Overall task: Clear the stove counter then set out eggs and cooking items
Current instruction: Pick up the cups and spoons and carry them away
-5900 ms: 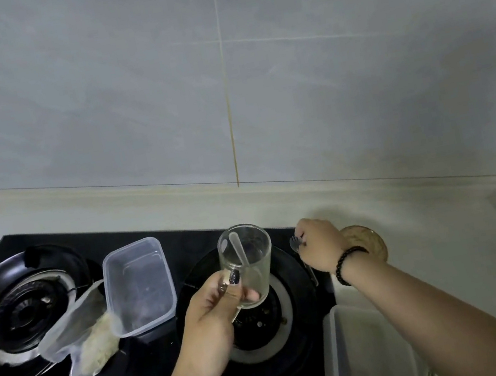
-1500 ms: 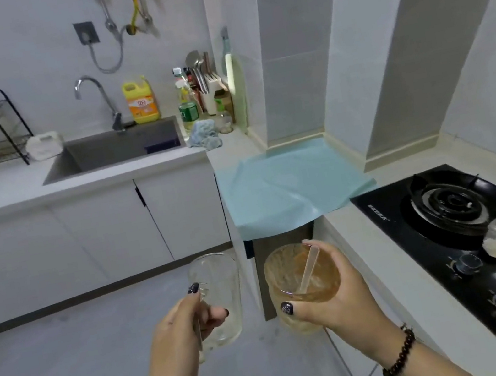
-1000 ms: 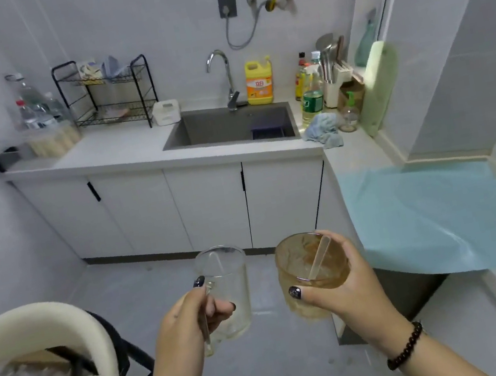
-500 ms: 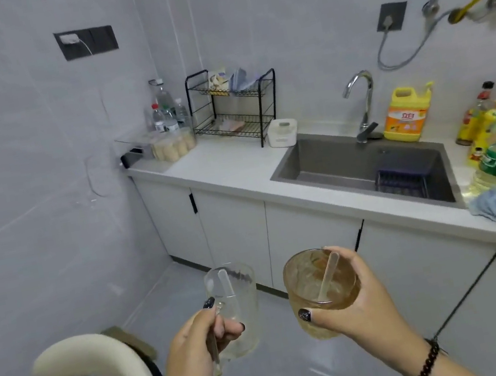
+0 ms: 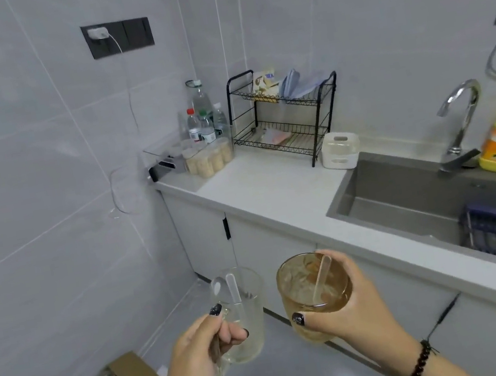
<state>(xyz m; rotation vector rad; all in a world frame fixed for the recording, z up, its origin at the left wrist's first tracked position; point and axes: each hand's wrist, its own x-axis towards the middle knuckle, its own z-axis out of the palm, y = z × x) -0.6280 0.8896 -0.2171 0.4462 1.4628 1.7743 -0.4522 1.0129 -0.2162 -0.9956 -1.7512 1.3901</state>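
Before the sink counter [image 5: 278, 195], hands hold a spooned clear mug [image 5: 245, 314] and brown-smeared glass [image 5: 314, 292].

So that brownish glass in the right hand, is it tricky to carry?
Probably a little. The brownish glass looks rigid and breakable, with no handle showing, so the right hand wraps its wall. Smeared residue inside suggests slipperiness, and the loose stick leaning in it may shift.

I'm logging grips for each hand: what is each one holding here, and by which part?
Left hand holds the clear glass mug by its handle. Right hand holds the brown-stained glass, fingers wrapped around its side.
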